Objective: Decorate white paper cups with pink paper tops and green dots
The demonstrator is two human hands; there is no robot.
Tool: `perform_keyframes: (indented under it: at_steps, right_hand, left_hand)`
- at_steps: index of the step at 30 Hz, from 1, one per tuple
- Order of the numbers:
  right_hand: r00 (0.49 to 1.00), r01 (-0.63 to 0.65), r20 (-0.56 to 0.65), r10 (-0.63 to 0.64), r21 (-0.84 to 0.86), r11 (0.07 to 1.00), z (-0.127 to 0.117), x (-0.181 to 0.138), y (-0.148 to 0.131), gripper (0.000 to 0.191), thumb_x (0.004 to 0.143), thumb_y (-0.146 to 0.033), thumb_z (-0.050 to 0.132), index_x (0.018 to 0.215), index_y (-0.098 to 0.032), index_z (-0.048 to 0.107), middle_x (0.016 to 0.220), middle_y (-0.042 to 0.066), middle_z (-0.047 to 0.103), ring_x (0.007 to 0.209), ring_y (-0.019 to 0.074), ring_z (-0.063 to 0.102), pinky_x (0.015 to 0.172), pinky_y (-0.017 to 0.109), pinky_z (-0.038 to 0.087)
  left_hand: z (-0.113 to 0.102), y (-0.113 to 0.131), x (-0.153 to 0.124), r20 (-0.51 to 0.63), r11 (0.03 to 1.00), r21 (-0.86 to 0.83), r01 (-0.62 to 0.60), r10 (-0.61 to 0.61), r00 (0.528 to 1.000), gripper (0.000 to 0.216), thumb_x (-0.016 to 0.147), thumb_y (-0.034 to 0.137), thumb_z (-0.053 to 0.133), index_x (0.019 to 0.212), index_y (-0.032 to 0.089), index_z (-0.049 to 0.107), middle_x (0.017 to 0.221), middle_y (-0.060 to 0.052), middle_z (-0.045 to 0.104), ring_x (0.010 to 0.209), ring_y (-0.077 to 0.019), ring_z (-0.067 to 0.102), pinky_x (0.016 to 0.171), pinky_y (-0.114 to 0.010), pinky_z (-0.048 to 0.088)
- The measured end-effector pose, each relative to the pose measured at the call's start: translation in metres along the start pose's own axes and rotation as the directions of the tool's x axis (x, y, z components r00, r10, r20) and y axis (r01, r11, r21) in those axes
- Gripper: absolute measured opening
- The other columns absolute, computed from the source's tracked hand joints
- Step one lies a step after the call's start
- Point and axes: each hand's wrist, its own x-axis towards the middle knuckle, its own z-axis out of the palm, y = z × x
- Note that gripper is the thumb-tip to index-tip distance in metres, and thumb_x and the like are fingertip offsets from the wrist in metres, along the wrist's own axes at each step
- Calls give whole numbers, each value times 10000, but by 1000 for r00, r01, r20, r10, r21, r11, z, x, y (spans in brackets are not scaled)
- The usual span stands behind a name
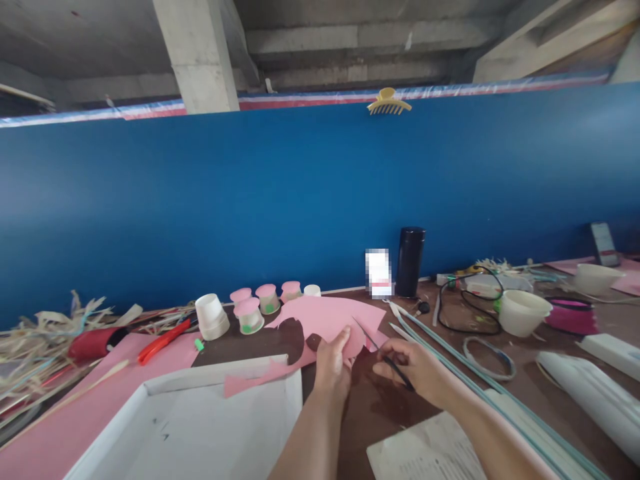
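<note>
My left hand (334,363) pinches a sheet of pink paper (325,315), thumb on top, holding it above the brown table. The sheet has curved cut edges, and a narrow strip of it trails left over a white tray. In my right hand (413,367) is a pair of scissors (399,373) with dark handles, fingers wrapped round them. Their blades point up and left and meet the sheet's right part, beside my left thumb. Behind the sheet stand several small cups with pink paper tops (249,308), some with green marks, and a stack of white cups (211,317).
The white tray (220,420) lies front left, beside pink sheets (75,407) and a red-handled tool (163,342). A black bottle (410,262) and a phone (379,272) stand against the blue partition (300,200). Right are pale strips (450,363), a cream bowl (523,312) and printed paper (425,450).
</note>
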Motion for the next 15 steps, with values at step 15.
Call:
perform_keyframes:
  at_steps: [15]
  right_hand:
    - [999,0,48,-4,76,997,-1,-3,-11,337,703,-468,768,779,-190,593,568,-58,486,527,90,431,508,232,321]
  left_hand:
    - [-3,19,-1,116,982,189,-15,-7,993,553,643,145,823,1146,129,593,895,-103,742,887,-278,704,805,-397,573]
